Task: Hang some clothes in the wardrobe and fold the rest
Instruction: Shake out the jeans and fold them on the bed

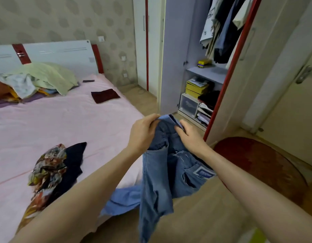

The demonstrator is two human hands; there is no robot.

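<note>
Two bare forearms reaching forward from the bottom edge. Left hand (143,133) and right hand (191,137) both curled on one pair of blue jeans (162,172), pinching the waistband at its top edge, one hand to each side. Jeans held up in the air between bed (64,123) and wardrobe (200,71), legs hanging down toward the wood floor; one white label patch showing near the right wrist. One light blue garment (123,199) draped over the bed's near edge, behind the jeans. On the pink sheet: one floral garment (46,169) lying against one dark navy garment (72,165), one folded maroon cloth (105,95) farther up, one heap of mixed clothes (37,79) by the headboard. Wardrobe open to the right, several garments (221,28) hanging inside, exact count unclear. One round red rug (262,165) on the floor under the right arm.
</note>
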